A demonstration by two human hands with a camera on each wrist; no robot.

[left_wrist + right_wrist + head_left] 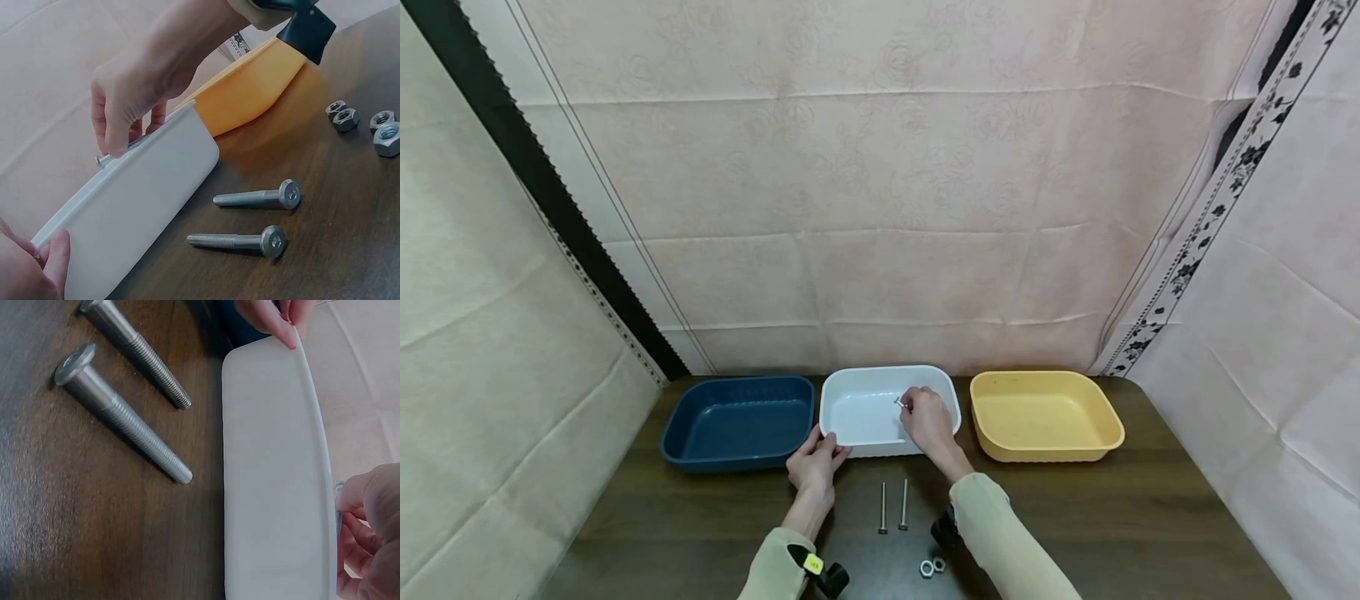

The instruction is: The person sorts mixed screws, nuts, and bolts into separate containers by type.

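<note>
My right hand [928, 422] is over the right part of the white tray [857, 404] and pinches a small silver screw [106, 160] between thumb and fingers. The screw's head sticks out past the fingertips, and part of its shank is hidden by them. At the tray's front left corner, my left hand [815, 468] grips the rim with the thumb on the near side. Two long silver bolts [883, 510] lie side by side on the table in front of the tray, heads toward me.
A blue tray [739, 460] stands to the left of the white one, a yellow tray [1045, 454] to its right. Several hex nuts [345, 119] lie on the brown table [1157, 517] nearer to me than the bolts. Pale cloth [895, 208] hangs behind and at both sides.
</note>
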